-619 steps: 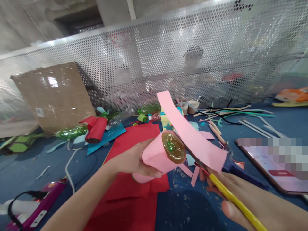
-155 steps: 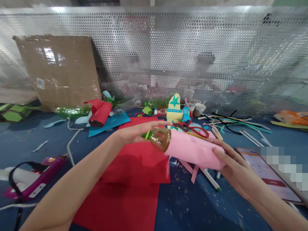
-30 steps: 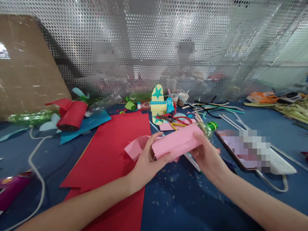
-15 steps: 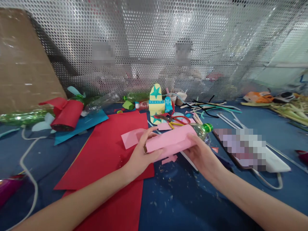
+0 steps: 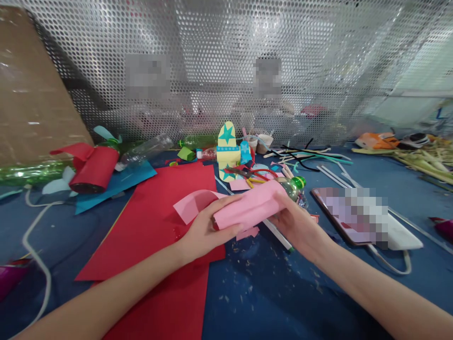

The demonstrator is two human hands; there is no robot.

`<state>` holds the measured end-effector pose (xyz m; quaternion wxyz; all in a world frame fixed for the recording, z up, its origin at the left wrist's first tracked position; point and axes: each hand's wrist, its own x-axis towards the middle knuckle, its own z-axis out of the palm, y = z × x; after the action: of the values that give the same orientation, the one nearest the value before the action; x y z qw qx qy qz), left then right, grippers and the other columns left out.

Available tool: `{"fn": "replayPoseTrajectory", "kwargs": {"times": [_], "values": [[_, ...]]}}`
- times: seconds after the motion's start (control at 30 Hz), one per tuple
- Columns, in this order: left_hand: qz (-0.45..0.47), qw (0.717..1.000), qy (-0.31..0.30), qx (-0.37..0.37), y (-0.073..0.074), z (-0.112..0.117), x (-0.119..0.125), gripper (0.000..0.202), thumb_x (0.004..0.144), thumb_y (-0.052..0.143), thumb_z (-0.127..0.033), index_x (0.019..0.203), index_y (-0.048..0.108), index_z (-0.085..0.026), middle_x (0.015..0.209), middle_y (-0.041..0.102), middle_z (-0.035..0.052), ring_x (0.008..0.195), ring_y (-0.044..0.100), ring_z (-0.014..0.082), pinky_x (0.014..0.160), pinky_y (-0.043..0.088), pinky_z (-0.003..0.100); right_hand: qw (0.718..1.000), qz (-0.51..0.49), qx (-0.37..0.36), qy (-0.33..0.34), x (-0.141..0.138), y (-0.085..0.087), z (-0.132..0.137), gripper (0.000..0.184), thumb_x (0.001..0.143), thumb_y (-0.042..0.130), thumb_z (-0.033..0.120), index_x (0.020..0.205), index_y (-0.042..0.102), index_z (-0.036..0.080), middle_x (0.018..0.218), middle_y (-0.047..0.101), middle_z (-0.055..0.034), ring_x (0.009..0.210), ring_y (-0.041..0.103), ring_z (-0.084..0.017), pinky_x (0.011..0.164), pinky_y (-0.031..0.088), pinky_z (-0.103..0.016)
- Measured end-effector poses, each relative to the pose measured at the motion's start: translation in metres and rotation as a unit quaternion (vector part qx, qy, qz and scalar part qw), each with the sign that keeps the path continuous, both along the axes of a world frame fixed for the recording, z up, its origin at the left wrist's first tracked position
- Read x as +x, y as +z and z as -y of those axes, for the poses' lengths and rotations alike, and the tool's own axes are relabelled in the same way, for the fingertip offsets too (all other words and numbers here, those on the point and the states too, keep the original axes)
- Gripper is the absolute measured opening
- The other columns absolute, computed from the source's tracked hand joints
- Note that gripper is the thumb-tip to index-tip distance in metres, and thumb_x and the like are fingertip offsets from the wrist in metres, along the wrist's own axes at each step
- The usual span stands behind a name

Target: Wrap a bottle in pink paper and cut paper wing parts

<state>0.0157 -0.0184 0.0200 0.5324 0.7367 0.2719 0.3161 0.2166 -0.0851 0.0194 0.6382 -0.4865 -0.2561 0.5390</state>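
Note:
Between my hands lies a plastic bottle [image 5: 291,188] with a green cap [image 5: 299,182], held sideways and wrapped in pink paper [image 5: 253,204]. My left hand [image 5: 207,229] is closed round the wrapped end on the left, thumb below and fingers behind. Around the neck end, my right hand [image 5: 297,219] grips the pink wrap, its fingers partly hidden underneath. A curled flap of pink paper [image 5: 191,205] sticks out behind my left hand. Red sheets [image 5: 152,226] lie flat on the table below it.
Beyond the bottle are scissors [image 5: 244,173] and a yellow star-decorated bottle craft [image 5: 226,151]. To the right lie a phone [image 5: 331,208] with a cable and several sticks [image 5: 304,156]. A red-wrapped bottle [image 5: 94,170] and cardboard [image 5: 38,80] stand left, before a perforated metal panel [image 5: 212,56].
My left fingers have slid from the top edge to behind the wrap, lying flatter. The bottle has shifted slightly left and tilts a little more. The camera view has moved slightly.

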Motion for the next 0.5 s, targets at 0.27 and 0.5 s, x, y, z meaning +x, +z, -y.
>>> {"fn": "replayPoseTrajectory", "kwargs": {"times": [0.27, 0.5], "values": [[0.014, 0.994, 0.106, -0.011, -0.010, -0.007, -0.005, 0.051, 0.078, 0.071, -0.043, 0.126, 0.059, -0.031, 0.137, 0.055, 0.0039, 0.131, 0.045, 0.0279, 0.106, 0.041, 0.036, 0.848, 0.522, 0.020, 0.091, 0.058, 0.032, 0.007, 0.024, 0.073, 0.069, 0.050, 0.077, 0.073, 0.026, 0.079, 0.076, -0.0049, 0.071, 0.070, -0.027, 0.072, 0.056, -0.045], [0.002, 0.994, 0.107, 0.005, -0.015, -0.011, -0.009, 0.053, 0.077, 0.069, -0.047, 0.125, 0.060, -0.027, 0.136, 0.057, 0.0051, 0.128, 0.049, 0.0290, 0.103, 0.045, 0.038, 0.590, 0.793, -0.124, 0.086, 0.093, 0.025, 0.030, 0.030, 0.076, 0.062, 0.042, 0.088, 0.065, 0.015, 0.093, 0.071, -0.0202, 0.090, 0.067, -0.041, 0.077, 0.050, -0.052]]}}
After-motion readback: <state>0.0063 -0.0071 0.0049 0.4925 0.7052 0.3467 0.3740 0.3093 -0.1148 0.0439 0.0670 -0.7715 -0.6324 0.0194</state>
